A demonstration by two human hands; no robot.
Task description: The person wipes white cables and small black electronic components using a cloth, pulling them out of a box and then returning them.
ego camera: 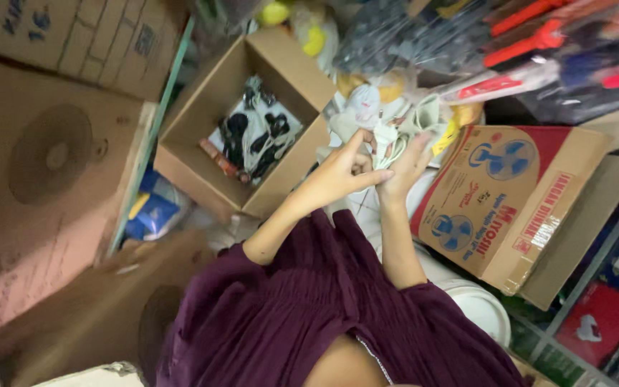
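A white plug [383, 133] with its pale cord [400, 147] sits between both hands, held up in the middle of the view over a heap of white packaged goods [364, 102]. The left hand [338, 172] has its fingers closed around the lower part of the cord bundle, forefinger stretched up towards the plug. The right hand [404, 163] cups the cord from the right side, fingers curled onto it; how firmly it pinches I cannot tell, since the blur hides the fingertips.

To handle this well, the plug body wants steadying with one hand while the other gathers the loose cord in even loops, kept clear of the prongs.

Left of the hands stands an open cardboard box [196, 122] holding black-and-white packets [258, 135]. To the right lies a red and brown fan carton [510, 193]. Farther off, bagged red-handled tools [531, 36] hang along the top.
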